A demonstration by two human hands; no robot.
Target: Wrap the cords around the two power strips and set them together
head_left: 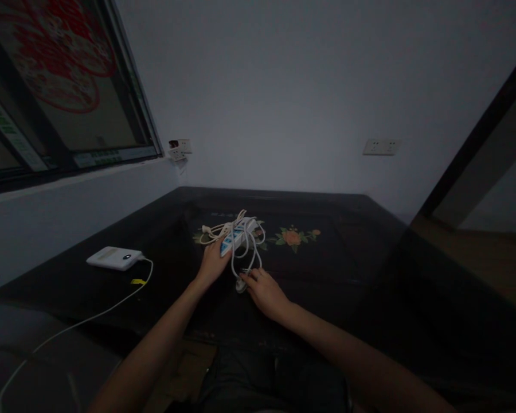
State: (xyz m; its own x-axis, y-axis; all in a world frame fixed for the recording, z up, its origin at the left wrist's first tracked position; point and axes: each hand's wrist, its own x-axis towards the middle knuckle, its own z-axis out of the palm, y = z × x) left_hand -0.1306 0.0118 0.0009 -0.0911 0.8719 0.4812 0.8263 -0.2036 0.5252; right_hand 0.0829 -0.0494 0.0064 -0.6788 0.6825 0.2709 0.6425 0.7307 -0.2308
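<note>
A white power strip (239, 234) with blue sockets lies at a slant on the dark table, its white cord (257, 252) looped over and around it. My left hand (215, 259) is closed on the near left end of the strip. Beside the strip's left side, a cream cable (210, 232) ends in a small plug. Nearer to me, my right hand (264, 291) pinches the white plug (241, 284) at the end of the looped cord. Part of that plug is hidden by the fingers.
A white power bank (114, 258) rests at the table's left, its thin cable running off the near edge. By it is a yellow tag (138, 281). Wall sockets (382, 147) are on the back wall, and a window (69, 74) is at left. The table (327, 275) has painted flowers.
</note>
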